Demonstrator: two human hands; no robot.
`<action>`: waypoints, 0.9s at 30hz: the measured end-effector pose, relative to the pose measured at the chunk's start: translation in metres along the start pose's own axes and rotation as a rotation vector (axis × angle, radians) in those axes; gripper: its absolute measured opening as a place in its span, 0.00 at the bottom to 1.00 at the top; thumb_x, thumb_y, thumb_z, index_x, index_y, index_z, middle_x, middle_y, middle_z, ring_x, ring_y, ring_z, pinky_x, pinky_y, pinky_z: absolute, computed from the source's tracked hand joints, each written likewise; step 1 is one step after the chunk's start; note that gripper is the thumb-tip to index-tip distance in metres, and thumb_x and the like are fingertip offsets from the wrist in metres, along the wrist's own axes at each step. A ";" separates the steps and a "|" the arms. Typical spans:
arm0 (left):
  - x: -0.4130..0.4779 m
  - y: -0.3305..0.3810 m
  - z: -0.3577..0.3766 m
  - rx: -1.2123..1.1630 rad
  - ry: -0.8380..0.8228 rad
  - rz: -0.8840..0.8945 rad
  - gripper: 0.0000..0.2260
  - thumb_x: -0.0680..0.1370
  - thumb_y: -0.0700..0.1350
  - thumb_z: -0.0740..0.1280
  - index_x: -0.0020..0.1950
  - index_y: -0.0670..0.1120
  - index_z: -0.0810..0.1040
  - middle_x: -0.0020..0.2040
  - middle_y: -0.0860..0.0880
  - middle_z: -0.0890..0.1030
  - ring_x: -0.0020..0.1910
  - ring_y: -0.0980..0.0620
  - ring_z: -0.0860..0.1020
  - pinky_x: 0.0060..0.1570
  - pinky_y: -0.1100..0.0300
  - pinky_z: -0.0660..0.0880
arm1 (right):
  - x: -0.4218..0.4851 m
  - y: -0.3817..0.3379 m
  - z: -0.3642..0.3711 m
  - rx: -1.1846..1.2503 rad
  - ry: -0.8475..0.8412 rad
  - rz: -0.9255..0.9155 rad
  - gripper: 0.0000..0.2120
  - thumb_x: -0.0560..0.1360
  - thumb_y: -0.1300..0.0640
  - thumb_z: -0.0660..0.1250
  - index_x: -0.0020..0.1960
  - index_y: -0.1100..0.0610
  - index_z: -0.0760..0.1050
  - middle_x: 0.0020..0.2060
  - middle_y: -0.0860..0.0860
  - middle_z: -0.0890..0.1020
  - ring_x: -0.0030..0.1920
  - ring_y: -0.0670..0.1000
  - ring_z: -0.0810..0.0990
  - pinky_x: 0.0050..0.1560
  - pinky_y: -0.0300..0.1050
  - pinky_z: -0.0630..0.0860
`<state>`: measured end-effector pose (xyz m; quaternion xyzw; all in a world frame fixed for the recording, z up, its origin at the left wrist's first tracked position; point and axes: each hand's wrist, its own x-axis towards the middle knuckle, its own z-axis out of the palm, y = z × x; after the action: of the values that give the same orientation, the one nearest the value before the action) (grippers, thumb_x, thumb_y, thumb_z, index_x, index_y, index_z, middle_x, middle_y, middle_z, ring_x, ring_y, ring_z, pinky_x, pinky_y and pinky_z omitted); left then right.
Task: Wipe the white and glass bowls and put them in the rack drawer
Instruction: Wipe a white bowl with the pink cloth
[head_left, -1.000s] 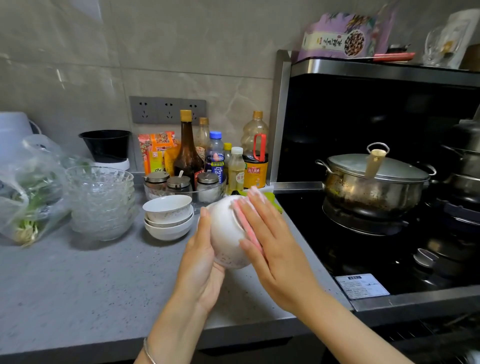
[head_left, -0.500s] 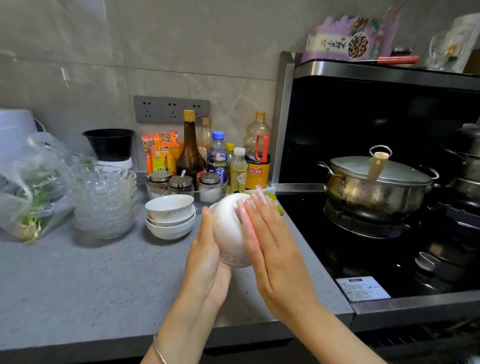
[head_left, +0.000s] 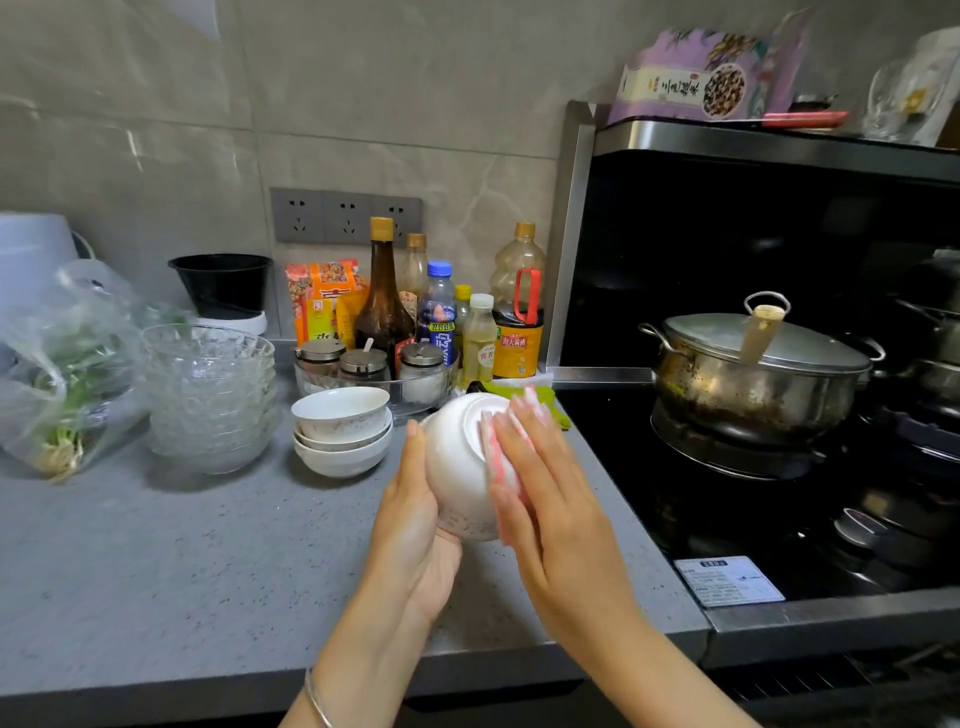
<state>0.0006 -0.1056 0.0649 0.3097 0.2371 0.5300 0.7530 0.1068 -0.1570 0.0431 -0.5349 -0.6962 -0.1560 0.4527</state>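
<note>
White bowl (head_left: 457, 467) at frame centre, tipped on its side above the tabletop (head_left: 156, 571). Left hand (head_left: 415, 525) grips it from below, thumb up its wall. Right hand (head_left: 556, 509): fingers (head_left: 511, 431) straight, pressing a pink cloth (head_left: 496, 462) against it.

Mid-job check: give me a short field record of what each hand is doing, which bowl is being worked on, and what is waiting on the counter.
left hand: holds the white bowl above the counter, tilted, foot ring showing
right hand: flat fingers press a pink cloth against the bowl's outside
white bowl stack: upright on the counter, left of the hands
glass bowl stack: on the counter, left of the white stack
rack drawer: not in view
</note>
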 end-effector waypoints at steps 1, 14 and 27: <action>0.000 -0.002 -0.001 -0.016 0.003 -0.014 0.23 0.80 0.56 0.56 0.64 0.41 0.76 0.54 0.40 0.83 0.50 0.48 0.83 0.44 0.56 0.82 | -0.002 -0.001 0.001 -0.005 0.017 -0.015 0.21 0.83 0.52 0.51 0.75 0.55 0.62 0.76 0.45 0.57 0.77 0.50 0.55 0.75 0.41 0.52; 0.018 -0.012 -0.004 0.055 -0.009 0.045 0.22 0.80 0.57 0.57 0.63 0.43 0.77 0.54 0.40 0.83 0.53 0.46 0.82 0.57 0.47 0.76 | -0.010 0.020 -0.001 -0.026 0.069 -0.009 0.20 0.81 0.54 0.57 0.72 0.56 0.67 0.73 0.49 0.66 0.74 0.48 0.63 0.71 0.35 0.60; 0.034 -0.028 -0.040 0.074 0.123 0.102 0.16 0.81 0.53 0.57 0.63 0.47 0.76 0.47 0.51 0.85 0.44 0.57 0.83 0.46 0.56 0.78 | -0.052 0.105 -0.026 -0.014 -0.452 0.286 0.13 0.81 0.52 0.60 0.63 0.50 0.76 0.60 0.39 0.76 0.70 0.45 0.68 0.74 0.37 0.55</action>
<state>0.0019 -0.0715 0.0161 0.3157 0.2860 0.5765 0.6973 0.2130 -0.1664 -0.0126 -0.6521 -0.6959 0.0278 0.2995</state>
